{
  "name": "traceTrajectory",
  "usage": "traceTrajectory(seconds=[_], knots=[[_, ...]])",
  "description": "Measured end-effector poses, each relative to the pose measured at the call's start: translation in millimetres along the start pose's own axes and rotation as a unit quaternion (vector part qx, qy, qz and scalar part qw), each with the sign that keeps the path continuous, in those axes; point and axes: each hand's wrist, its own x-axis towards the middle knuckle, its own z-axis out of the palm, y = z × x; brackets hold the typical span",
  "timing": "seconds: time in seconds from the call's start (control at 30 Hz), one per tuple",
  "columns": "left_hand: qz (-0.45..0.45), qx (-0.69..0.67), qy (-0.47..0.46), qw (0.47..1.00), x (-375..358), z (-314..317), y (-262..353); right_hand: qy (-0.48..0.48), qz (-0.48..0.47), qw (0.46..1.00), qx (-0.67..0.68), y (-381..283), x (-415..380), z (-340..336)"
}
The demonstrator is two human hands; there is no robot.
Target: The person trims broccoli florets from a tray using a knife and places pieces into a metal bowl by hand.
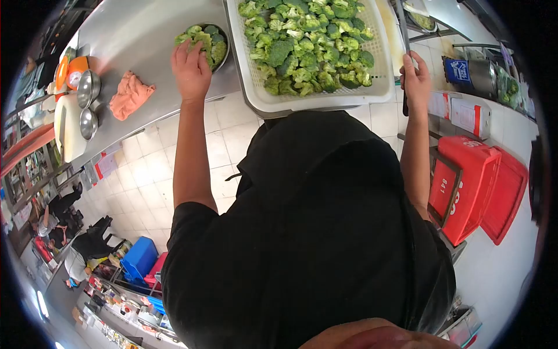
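Broccoli florets (311, 49) fill much of a white perforated tray (314, 103) in front of my body. To its left a metal bowl (225, 47) with more broccoli (216, 45) rests on the steel counter. My left hand (192, 70) lies over the bowl's near left side, fingers on the broccoli; whether it grips a piece is hidden. Right of the tray, my right hand (416, 81) is closed round the handle of a knife (402, 29), its blade pointing away from me.
On the steel counter (157, 35) lie a pink cloth (131, 95), two metal bowls (88, 104), an orange scale (77, 70) and a white board (71, 125). A red crate (465, 186) stands at the right. People (87, 244) are at the lower left.
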Motion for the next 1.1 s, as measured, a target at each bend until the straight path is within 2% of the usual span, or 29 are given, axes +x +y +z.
traceTrajectory(seconds=[0.07,0.17,0.2,0.3,0.4,0.5,0.73,0.93,1.03,1.1], knots=[[-0.008,-0.009,0.020,1.000,6.1,-6.1,10.0,-0.009,-0.018,0.999,-0.032,1.0,-4.9,6.6],[-0.016,-0.064,0.040,0.997,23.2,-18.8,42.5,0.005,-0.054,0.986,-0.157,0.1,-7.9,14.9],[-0.019,-0.089,0.044,0.995,28.7,-20.6,56.8,0.005,-0.043,0.989,-0.141,6.6,-6.6,16.9],[0.009,-0.192,-0.021,0.981,41.9,-14.8,96.3,0.005,-0.031,0.990,-0.138,7.0,-7.9,23.2],[0.038,-0.234,-0.157,0.959,45.1,-3.6,135.0,0.026,-0.066,0.989,-0.131,17.4,-4.4,27.3],[0.091,-0.248,-0.249,0.932,44.6,18.4,160.1,0.031,-0.082,0.985,-0.146,22.2,-6.0,25.8],[0.171,-0.112,-0.457,0.866,30.8,71.3,217.2,0.011,-0.079,0.993,-0.083,19.9,-5.0,27.0],[0.154,-0.044,-0.519,0.840,38.2,80.5,229.8,-0.005,-0.054,0.996,-0.074,29.8,-1.4,19.9],[0.143,-0.032,-0.526,0.838,40.9,81.2,235.8,-0.022,-0.064,0.994,-0.082,22.8,-0.9,15.8],[0.104,-0.059,-0.501,0.857,40.4,81.2,235.7,-0.034,-0.065,0.995,-0.066,21.6,0.8,9.8]])
